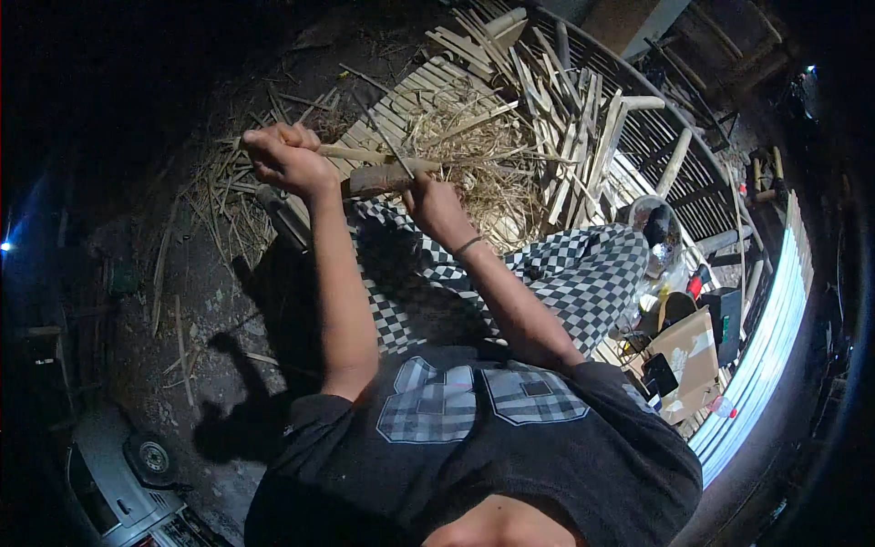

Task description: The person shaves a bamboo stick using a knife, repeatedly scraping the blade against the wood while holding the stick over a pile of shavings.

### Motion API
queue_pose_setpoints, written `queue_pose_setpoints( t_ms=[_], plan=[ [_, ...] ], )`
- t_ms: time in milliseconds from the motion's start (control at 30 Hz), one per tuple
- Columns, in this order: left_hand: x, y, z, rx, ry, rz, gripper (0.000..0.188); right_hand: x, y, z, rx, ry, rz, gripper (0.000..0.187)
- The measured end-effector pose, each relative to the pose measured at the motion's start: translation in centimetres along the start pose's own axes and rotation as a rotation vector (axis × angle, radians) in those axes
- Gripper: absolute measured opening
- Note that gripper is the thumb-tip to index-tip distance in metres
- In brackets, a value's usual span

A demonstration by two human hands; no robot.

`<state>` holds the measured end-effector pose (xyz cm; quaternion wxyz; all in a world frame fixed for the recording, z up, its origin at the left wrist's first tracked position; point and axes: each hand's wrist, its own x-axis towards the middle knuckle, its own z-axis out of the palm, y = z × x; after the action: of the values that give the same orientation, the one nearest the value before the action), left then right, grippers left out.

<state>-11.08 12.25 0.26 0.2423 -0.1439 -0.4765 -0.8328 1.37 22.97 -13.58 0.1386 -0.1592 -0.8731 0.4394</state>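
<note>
Left hand [290, 162] clenched round a pale strip [365, 156], just beyond the brown block [378, 180] at the lap's [583, 278] far side; right hand [440, 211] curled round a thin dark blade [381, 130]; shallow strokes, clear of the left hand, would probably serve the person best.

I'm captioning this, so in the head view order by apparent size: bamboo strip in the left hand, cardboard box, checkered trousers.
1. Checkered trousers
2. Cardboard box
3. Bamboo strip, judging only its visible part
</note>
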Motion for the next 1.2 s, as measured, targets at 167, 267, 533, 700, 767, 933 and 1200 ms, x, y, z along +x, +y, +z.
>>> queue_pose_setpoints(
  t_ms=[167, 267, 533, 700, 767, 933, 1200],
  plan=[
    [-0.1, 0.5, 0.8, -0.020, 0.023, -0.069, 0.053, -0.9, 0.6, 0.6, -0.007, 0.035, 0.021, 0.025],
    [0.4, 0.8, 0.7, -0.019, 0.007, -0.105, 0.051, 0.3, 8.4, 2.8, -0.090, 0.103, 0.191, 0.022],
    [3.7, -2.0, 1.9, 0.102, -0.012, -0.020, 0.049, -0.2, 1.9, 1.7, 0.034, 0.073, 0.076, 0.023],
    [5.8, -3.8, 4.1, 0.006, -0.049, -0.127, 0.046, 0.7, 11.7, 3.1, -0.026, 0.038, 0.341, 0.029],
    [6.8, -4.8, 4.0, -0.014, -0.110, -0.177, 0.046, 0.9, 13.1, 2.3, 0.031, -0.012, 0.462, 0.030],
    [8.6, -7.1, 4.9, 0.021, -0.105, -0.207, 0.050, 2.0, 8.9, 2.2, -0.080, -0.015, 0.116, 0.031],
    [11.3, -10.6, 2.7, 0.000, -0.132, -0.310, 0.041, 1.9, -5.2, -1.2, 0.139, 0.138, -0.063, 0.022]
  ],
)
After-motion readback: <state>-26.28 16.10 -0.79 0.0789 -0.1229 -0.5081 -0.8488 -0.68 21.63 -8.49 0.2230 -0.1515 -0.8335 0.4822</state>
